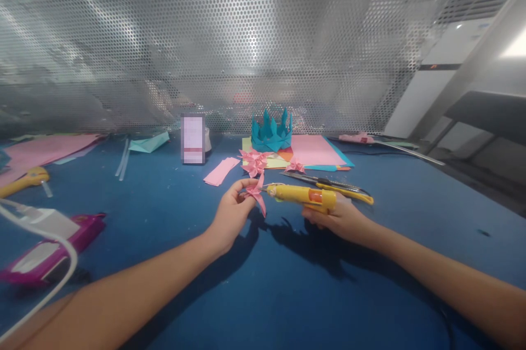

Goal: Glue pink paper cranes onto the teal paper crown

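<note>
Between the fingers of my left hand (232,213) is a pink folded-paper flower (257,194), its pointed petals spreading up and down. My right hand (339,218) is wrapped round the grip of a yellow hot glue gun (304,195). The gun's nozzle points left and meets the flower, or nearly so; I cannot tell if they touch. Just beyond lie a cluster of pink paper flowers (253,162) and a smaller pink flower (296,165). A yellow utility knife (349,192) rests behind the gun.
A teal paper crown (271,133) stands on coloured sheets (314,150). Pink strips (221,171) and an upright phone (193,139) are left of it. At far left are a magenta device (53,251), a white cable (68,246) and another yellow tool (27,180). Perforated metal (213,54) walls the back.
</note>
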The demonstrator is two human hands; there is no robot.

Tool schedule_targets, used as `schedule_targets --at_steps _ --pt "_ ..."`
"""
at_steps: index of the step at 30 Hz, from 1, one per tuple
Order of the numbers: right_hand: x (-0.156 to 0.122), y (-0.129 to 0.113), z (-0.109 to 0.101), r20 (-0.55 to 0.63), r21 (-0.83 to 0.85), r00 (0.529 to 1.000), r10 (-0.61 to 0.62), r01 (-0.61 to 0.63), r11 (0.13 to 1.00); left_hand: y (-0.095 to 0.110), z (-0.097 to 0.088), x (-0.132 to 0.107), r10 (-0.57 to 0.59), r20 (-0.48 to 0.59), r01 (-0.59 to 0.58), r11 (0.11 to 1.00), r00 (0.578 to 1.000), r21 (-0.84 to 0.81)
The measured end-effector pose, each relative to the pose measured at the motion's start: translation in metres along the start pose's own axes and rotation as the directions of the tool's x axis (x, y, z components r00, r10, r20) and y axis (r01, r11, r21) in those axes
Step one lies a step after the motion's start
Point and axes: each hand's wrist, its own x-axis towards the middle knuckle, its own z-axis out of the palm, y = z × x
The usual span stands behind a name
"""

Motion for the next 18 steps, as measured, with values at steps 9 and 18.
schedule_targets --at_steps 9,18 --pt "0.0012 -0.0031 -0.0014 -0.019 0.019 0.999 0.041 -0.041 0.999 0.0001 0.0004 -0.0007 -0.034 0.013 0.034 0.999 0.999 0.001" --pt "0.0015 -0.0039 -0.0014 -0.024 0.019 0.997 0.067 -0.066 0.998 0.0015 0.0002 -0.0013 -0.034 0.006 0.034 0.999 0.999 0.017"
